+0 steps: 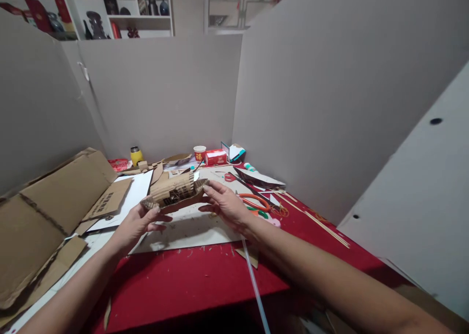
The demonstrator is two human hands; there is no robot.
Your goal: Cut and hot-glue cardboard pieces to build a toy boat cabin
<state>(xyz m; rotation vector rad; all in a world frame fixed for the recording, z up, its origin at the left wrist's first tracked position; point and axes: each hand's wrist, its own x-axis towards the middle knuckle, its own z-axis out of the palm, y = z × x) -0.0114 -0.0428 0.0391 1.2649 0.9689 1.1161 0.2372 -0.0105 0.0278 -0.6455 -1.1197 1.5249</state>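
Observation:
A curved, ridged piece of cardboard point(176, 193) with dark print is held up over the white board point(183, 234). My left hand point(137, 221) grips its left end, thumb on top and fingers beneath. At the other end, my right hand point(225, 206) pinches the edge between thumb and fingers. Close beyond my right hand lie scissors with orange handles point(254, 202), and others with green handles point(263, 214) are partly under them. A translucent stick point(254, 285) runs from below my right wrist over the table's front edge.
Large folded cardboard point(54, 202) lies along the left side. Thin wooden sticks point(326, 229) rest on the red cloth point(172, 285) at right. A yellow bottle point(136, 156), a paper cup point(200, 153) and a red box point(215, 157) stand at the back, before grey partitions point(164, 90).

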